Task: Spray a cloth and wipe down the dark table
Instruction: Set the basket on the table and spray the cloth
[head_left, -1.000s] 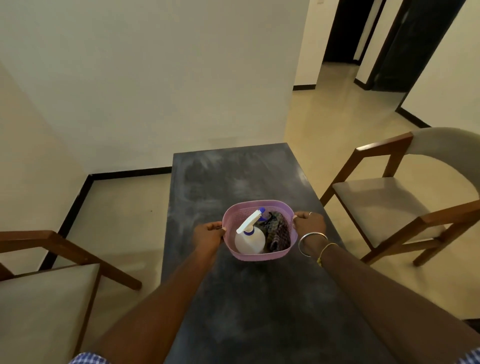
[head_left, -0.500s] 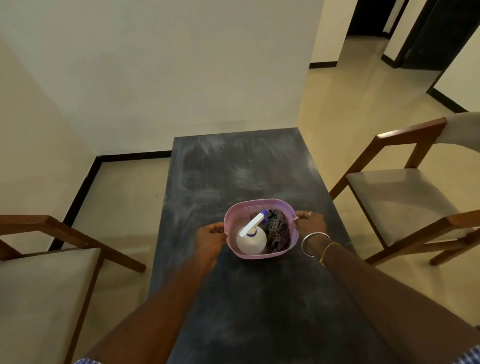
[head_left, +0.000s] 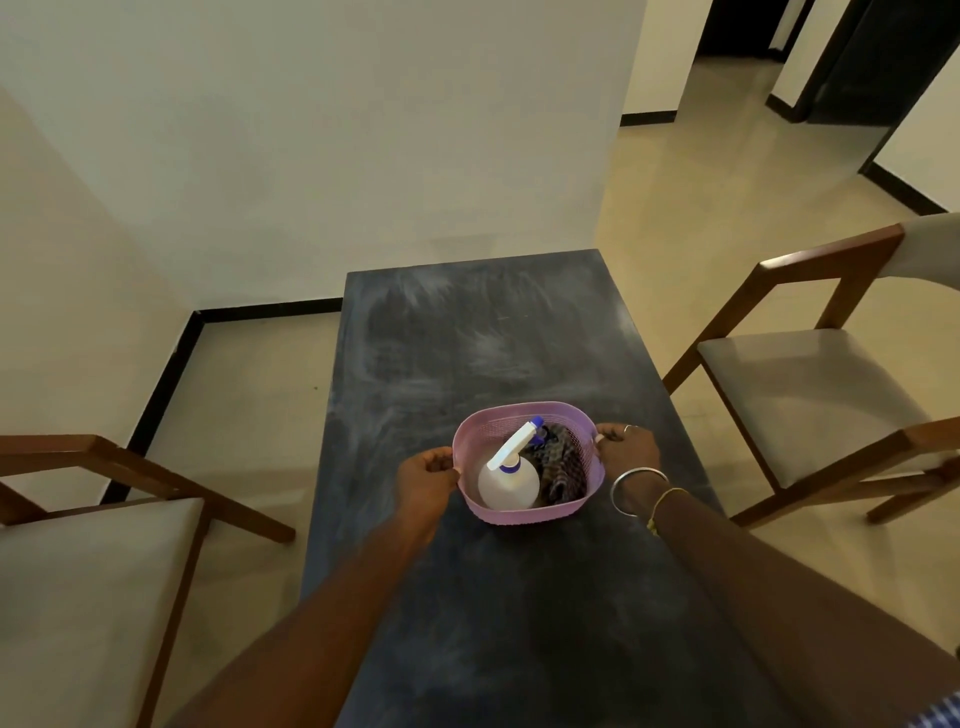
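A pink mesh basket (head_left: 524, 514) is over the middle of the dark, dust-streaked table (head_left: 467, 343); I cannot tell whether it touches the top. Inside it lie a white spray bottle (head_left: 506, 480) with a white-and-blue nozzle and, to its right, a dark patterned cloth (head_left: 561, 465). My left hand (head_left: 426, 478) grips the basket's left rim with curled fingers. My right hand (head_left: 626, 447), with bangles at the wrist, grips the right rim.
A wooden chair with a grey seat (head_left: 78, 582) stands at the table's left. Another such chair (head_left: 821, 395) stands at the right. A white wall is beyond the table's far end, with a doorway (head_left: 872, 57) at the back right.
The view has tilted and drawn closer, so the table's far edge sits lower in the frame. Both hands keep the same grip on the basket, which stays over the table's middle.
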